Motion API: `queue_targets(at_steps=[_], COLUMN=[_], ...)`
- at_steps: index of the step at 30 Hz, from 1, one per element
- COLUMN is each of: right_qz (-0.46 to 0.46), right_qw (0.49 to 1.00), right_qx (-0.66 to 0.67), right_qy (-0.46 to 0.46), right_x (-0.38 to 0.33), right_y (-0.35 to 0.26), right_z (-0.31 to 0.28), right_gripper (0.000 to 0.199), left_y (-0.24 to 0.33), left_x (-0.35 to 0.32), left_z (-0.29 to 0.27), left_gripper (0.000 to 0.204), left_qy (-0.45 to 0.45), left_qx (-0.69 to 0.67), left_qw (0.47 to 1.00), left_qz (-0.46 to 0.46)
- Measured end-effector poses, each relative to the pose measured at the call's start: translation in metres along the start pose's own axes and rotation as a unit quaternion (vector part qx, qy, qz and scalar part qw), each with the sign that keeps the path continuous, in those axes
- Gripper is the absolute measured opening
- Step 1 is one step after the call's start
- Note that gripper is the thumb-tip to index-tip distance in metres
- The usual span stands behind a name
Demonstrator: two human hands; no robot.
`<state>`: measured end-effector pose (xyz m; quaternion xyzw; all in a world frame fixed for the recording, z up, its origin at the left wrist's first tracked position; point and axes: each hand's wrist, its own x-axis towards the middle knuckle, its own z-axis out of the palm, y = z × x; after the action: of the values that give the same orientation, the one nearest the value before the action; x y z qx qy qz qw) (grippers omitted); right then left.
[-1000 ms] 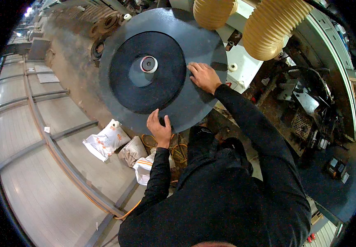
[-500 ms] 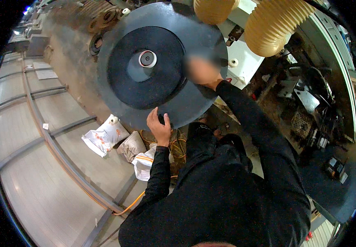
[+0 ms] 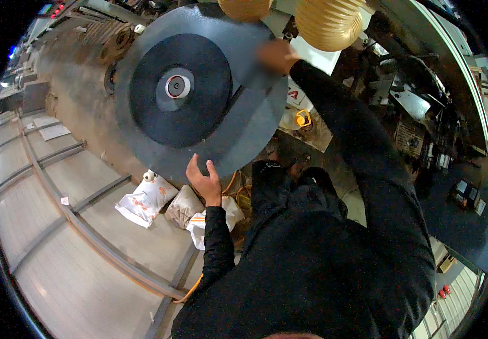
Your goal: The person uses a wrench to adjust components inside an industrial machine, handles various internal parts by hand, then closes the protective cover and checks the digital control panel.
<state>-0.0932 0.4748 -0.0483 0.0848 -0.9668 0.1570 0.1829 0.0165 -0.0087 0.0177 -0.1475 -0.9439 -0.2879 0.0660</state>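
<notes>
1. Grey disc (image 3: 246, 127): upper left of view, beneath black disc (image 3: 198, 116).
2. Left hand (image 3: 205, 182): unclenched, empty, at grey disc's near edge.
3. Right hand (image 3: 278, 57): blurred, at far-right rim; grip cannot be determined.

Hands (image 3: 204, 183) at large grey disc (image 3: 249, 121)

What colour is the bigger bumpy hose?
The bigger hose is yellowish tan, clearest in the head view.
</notes>
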Motion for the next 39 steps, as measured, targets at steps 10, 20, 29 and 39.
queue_targets(at_steps=[10, 20, 29, 39], right_qz=[0.324, 0.643, 0.677, 0.601], right_qw=[0.914, 0.759, 0.722, 0.775], right_qx=[-0.128, 0.082, -0.143, -0.018], right_qy=[-0.209, 0.066, 0.0, 0.194], right_x=[-0.143, -0.452, -0.636, -0.67], right_y=[0.018, -0.13, -0.198, -0.169], right_z=[-0.121, -0.167, -0.235, -0.332], right_gripper=[0.025, 0.029, 0.029, 0.015], left_y=[0.038, 0.159, 0.332, 0.525], left_x=[0.013, 0.039, -0.049, -0.256], left_z=[0.008, 0.087, 0.157, 0.249], left_gripper=[0.046, 0.044, 0.047, 0.042], left_qy=[-0.061, -0.143, -0.279, -0.383], left_qx=[-0.041, -0.124, -0.204, -0.055], left_qw=[0.997, 0.957, 0.854, 0.662], left_qz=[0.035, 0.22, 0.389, 0.642])
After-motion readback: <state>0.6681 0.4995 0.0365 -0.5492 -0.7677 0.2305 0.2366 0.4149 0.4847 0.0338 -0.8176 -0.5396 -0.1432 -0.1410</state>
